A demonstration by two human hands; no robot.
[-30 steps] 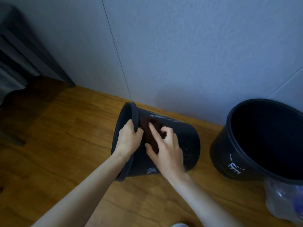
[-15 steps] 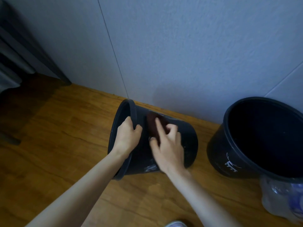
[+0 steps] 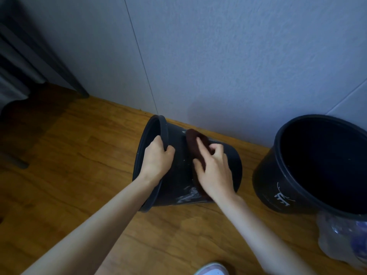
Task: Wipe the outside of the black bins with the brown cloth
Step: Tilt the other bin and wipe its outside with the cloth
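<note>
Two black bins (one tipped); left hand grips rim, right hand presses cloth.

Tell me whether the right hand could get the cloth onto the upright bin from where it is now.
Probably yes. The right hand presses the brown cloth on the tipped bin; the upright bin stands just to its right, with only bare wooden floor between them. The left hand is busy gripping the tipped bin's rim.
</note>
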